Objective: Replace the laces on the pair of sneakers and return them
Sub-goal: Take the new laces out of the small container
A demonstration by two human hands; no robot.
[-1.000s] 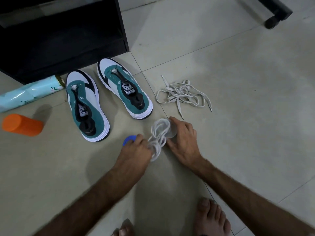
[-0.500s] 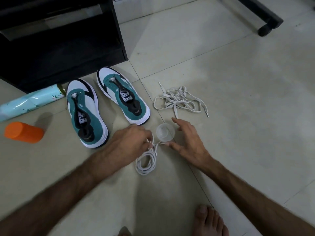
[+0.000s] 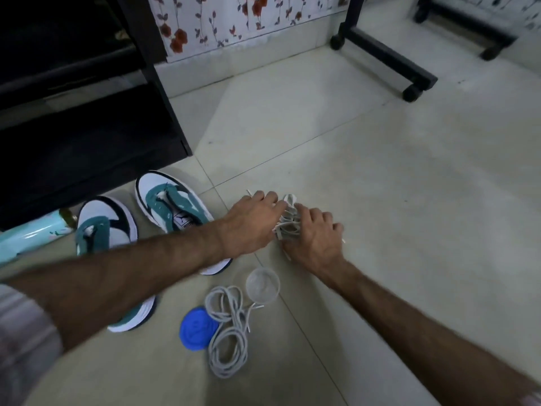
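Fingers (image 3: 268, 199) of both hands curl round the flat laces (image 3: 288, 222) on the floor (image 3: 380, 171), bunching them. Round laces (image 3: 228, 326) lie nearer, beside a blue lid (image 3: 194, 329).

Pale, glossy floor tiles (image 3: 380, 177) with thin grout lines fill most of the view; a dark cabinet (image 3: 87, 118) with open shelves stands at the upper left, its foot on the tiles; beside it the wall (image 3: 234, 19) carries a white covering printed with red flowers; black furniture legs on castors (image 3: 389, 57) rest at the upper right; the light is dim
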